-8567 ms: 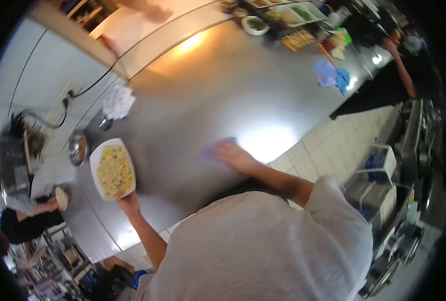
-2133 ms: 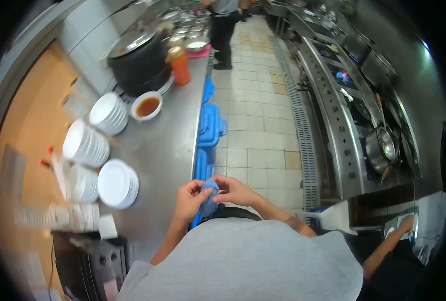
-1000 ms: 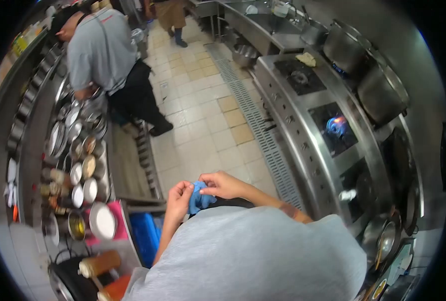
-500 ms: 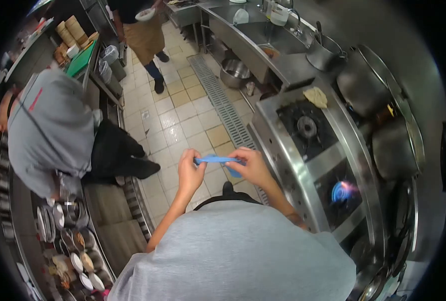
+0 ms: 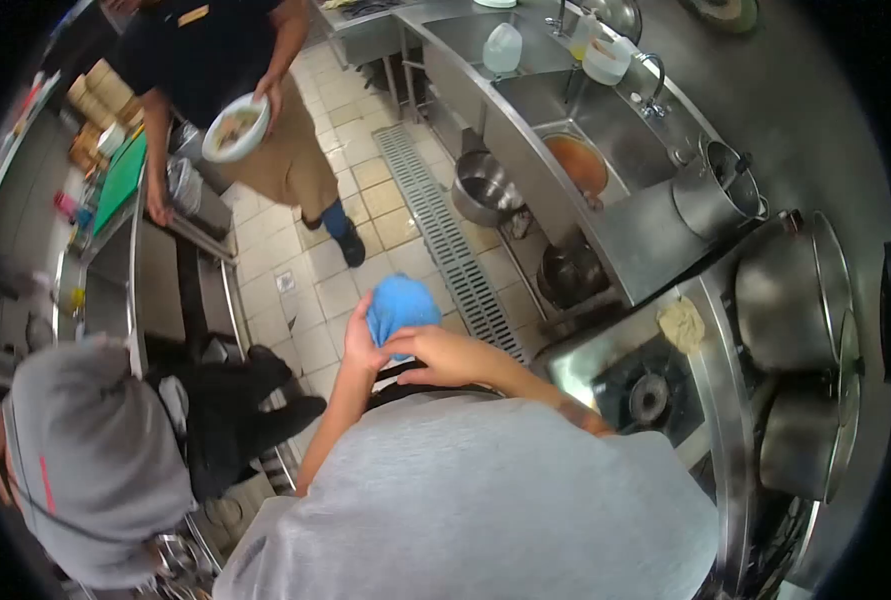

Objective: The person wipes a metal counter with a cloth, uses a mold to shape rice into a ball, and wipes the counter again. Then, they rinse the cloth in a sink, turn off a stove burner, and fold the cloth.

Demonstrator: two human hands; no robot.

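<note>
In the middle of the head view, in front of my waist, I hold a bunched, rounded blue cloth (image 5: pixel 403 305). It could also be a thin glove, as its folds do not show clearly. My left hand (image 5: pixel 362 338) grips it along its left side, with some fingers hidden behind it. My right hand (image 5: pixel 440 355) pinches its lower edge, palm turned down, close beside my left fingers. Both hands are bare and nearly meet below the cloth.
A co-worker facing me carries a white bowl of food (image 5: pixel 236 128). Another person in a grey top (image 5: pixel 95 460) bends at the left counter. To the right are a gas burner (image 5: pixel 649 398), large pots (image 5: pixel 790 300) and sinks (image 5: pixel 625 130). A floor drain grate (image 5: pixel 445 235) runs ahead.
The blue cloth has gone from stretched flat between my hands to bunched and upright. My hands have come together. The co-worker with the bowl has come nearer, and my view has shifted forward.
</note>
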